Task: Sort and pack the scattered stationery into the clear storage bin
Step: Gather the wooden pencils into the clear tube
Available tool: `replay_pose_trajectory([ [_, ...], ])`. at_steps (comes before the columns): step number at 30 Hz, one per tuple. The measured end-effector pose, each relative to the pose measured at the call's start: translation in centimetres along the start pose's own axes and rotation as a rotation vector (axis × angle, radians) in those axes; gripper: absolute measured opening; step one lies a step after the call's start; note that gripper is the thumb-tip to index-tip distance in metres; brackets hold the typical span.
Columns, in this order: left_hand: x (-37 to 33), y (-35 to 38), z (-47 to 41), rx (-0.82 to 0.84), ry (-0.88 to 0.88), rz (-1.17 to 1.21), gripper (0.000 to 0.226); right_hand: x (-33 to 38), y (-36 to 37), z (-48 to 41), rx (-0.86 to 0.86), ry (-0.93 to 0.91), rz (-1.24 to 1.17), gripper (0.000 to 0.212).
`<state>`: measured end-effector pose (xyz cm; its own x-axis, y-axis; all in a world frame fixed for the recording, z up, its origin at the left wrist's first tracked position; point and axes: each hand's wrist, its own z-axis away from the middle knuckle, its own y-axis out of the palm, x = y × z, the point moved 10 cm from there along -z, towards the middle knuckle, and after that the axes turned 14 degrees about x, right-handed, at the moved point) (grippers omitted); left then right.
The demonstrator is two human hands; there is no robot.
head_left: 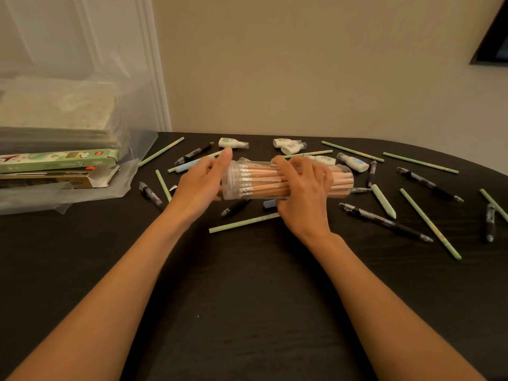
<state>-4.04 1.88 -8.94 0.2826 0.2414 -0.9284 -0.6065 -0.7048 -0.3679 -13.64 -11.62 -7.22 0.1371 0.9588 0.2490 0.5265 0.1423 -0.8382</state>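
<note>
Honestly nothing legible here. The flat green cardboard box [59, 158] at the far left has a small red logo patch and cartoon printing, all too blurry to read. The white correction-tape dispensers [290, 146] at the far side carry dark print, same story. Red label on the black pen [150, 192] near that box: unreadable too.

Lay open over the near table [247, 312]; farther back, cluttered with scattered pens [384, 221] and green pencils [430, 224]; blocked leftward by the clear bin [143, 144].

A clear tube [258, 182] of wooden pencils lies sideways at the centre. Green pencils [430, 224], black pens [386, 222] and correction tapes [233, 143] lie scattered around it. A clear bin [82, 105] stands far left.
</note>
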Motion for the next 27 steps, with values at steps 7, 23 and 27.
replay_pose_trajectory([
  [7, -1.4, 0.7, -0.1, 0.142, 0.163, 0.023, 0.031, -0.5, -0.3, 0.0, -0.016, 0.007, 0.008, 0.066],
  [23, -3.4, -2.7, -1.4, -0.021, 0.262, -0.011, 0.037, 0.8, -1.2, -5.0, 0.091, -0.098, 0.009, 0.059],
  [27, -5.1, -4.0, -4.7, 0.018, 0.26, -0.113, 0.043, 0.5, -0.6, -9.4, 0.265, -0.143, -0.036, 0.053],
])
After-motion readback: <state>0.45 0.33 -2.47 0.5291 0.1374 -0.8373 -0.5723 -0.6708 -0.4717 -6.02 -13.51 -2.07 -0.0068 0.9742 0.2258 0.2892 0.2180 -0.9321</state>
